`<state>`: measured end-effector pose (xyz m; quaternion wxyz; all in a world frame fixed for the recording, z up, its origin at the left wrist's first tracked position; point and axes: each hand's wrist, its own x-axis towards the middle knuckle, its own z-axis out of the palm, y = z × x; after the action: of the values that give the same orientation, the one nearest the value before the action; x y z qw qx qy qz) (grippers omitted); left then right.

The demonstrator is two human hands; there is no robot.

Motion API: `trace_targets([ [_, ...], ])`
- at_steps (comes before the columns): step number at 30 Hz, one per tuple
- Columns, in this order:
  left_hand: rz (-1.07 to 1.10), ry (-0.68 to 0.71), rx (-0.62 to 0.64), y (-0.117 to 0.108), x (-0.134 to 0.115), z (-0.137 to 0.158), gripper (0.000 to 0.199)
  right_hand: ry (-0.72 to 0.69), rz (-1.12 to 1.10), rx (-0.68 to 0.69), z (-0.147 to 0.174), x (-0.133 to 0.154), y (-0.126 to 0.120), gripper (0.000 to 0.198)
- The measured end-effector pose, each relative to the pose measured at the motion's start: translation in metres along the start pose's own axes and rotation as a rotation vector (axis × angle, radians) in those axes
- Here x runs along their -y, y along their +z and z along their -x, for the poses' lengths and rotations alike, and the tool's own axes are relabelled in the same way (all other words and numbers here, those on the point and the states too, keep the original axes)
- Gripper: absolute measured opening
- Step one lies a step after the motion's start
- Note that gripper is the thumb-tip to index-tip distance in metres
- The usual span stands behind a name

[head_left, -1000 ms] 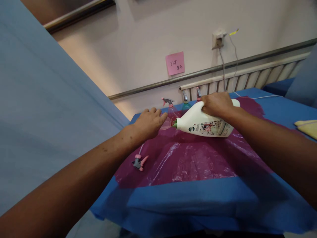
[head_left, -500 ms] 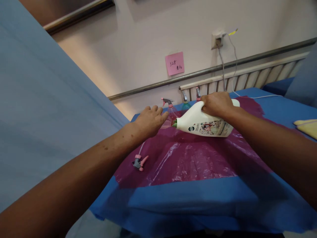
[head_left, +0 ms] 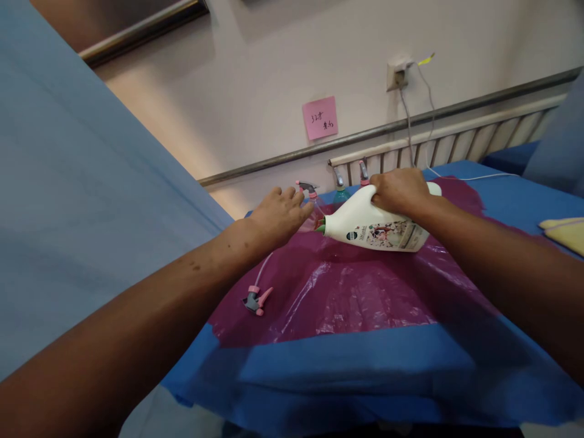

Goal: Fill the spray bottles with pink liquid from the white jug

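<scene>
My right hand [head_left: 398, 187] grips the handle of a large white jug [head_left: 378, 225] with a printed label. The jug lies tipped on its side, its green spout [head_left: 320, 227] pointing left. My left hand [head_left: 283, 213] is curled, back upward, around what looks like a clear pinkish bottle [head_left: 308, 225] at the spout; most of this bottle is hidden. Just behind it is a trigger spray bottle [head_left: 314, 198] with a pink and grey head. A loose spray head [head_left: 256, 299] with its tube lies on the purple sheet, below my left forearm.
The shiny purple sheet [head_left: 356, 298] covers part of a blue-draped table [head_left: 365, 365]. A teal spray bottle [head_left: 340, 194] and a pink-collared spray head [head_left: 364, 173] stand behind the jug. A yellow cloth [head_left: 566, 232] lies right. A blue curtain [head_left: 91, 182] hangs left; a cable [head_left: 483, 178] crosses the back.
The view has shifted very slightly. Both hands keep their places, with the jug's spout still beside my left hand.
</scene>
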<state>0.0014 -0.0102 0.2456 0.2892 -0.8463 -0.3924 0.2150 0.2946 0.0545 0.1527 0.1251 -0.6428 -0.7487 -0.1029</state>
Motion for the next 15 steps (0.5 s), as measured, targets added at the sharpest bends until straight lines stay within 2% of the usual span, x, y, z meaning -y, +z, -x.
trace_targets([
  [15, -0.043, 0.044, -0.024, -0.013, 0.000, -0.006, 0.057, 0.007, -0.021, -0.010, 0.001, -0.004, 0.001, 0.038],
])
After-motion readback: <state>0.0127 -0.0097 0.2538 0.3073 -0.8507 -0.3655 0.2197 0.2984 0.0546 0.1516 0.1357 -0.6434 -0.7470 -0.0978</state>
